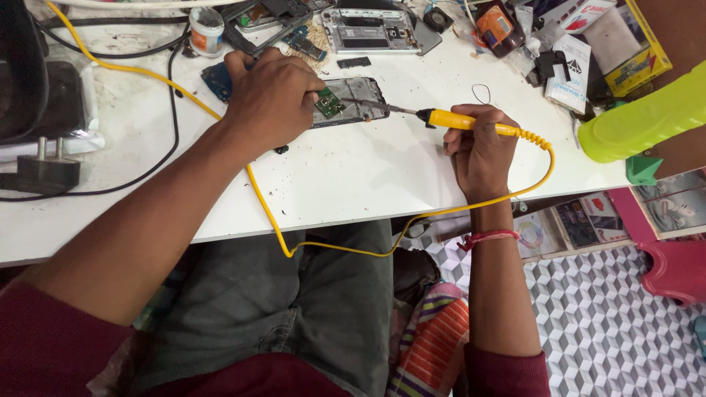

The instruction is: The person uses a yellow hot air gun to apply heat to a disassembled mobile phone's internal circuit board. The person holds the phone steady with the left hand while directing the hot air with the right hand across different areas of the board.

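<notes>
Seen from above on a white counter (353, 169): left hand (271, 99) pinching a small green circuit board (329, 103), grip closed on its edge. Right hand (479, 151) wrapped round a yellow soldering iron (460, 121), tip at the board. Board probably light, stiff, fragile; best held by edges.

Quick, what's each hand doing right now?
Left hand: closed, pinching a small green circuit board over the opened phone.
Right hand: closed around the yellow soldering iron.

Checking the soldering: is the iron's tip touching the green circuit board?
Cannot tell. In the head view the soldering iron tip reaches toward the green circuit board by the left hand, contact unclear.
</notes>
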